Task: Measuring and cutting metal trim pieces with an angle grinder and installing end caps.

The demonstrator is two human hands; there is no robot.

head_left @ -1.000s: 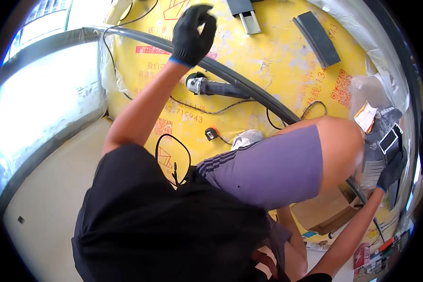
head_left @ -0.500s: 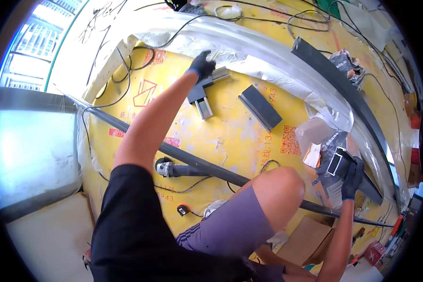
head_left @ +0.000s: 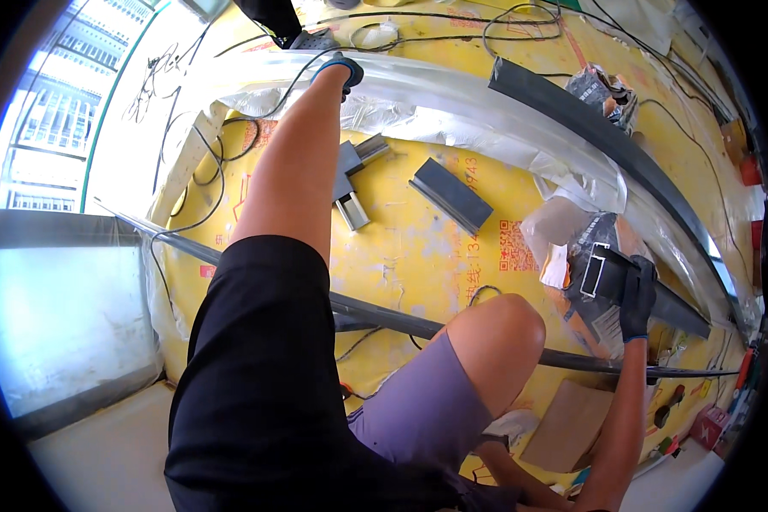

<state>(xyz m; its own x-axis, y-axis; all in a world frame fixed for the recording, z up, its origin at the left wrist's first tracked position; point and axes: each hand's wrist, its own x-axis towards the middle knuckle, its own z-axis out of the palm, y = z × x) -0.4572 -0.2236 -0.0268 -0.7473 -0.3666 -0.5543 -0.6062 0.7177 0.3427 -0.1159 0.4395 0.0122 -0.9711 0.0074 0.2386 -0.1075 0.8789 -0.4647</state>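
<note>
My left hand, in a dark glove with a blue cuff, reaches to the far side over the clear plastic wrap; its fingers are mostly hidden. Closer to me, a joined pair of grey profile pieces lies beside my left forearm. A short dark grey profile piece rests to the right of it. My right hand, gloved too, is wrapped around a dark grey metal profile. Its hollow rectangular end faces left, above a printed plastic bag.
A long dark pole crosses the yellow floor sheet beneath my raised knee. Another long dark profile curves along the right on the wrap. Cables loop at the back, near another person's dark shoe. Flattened cardboard lies front right.
My left hand has moved away from the joined profile pieces, farther out over the plastic wrap. My sleeve now covers the angle grinder. The right hand keeps its hold; the view has shifted slightly.
</note>
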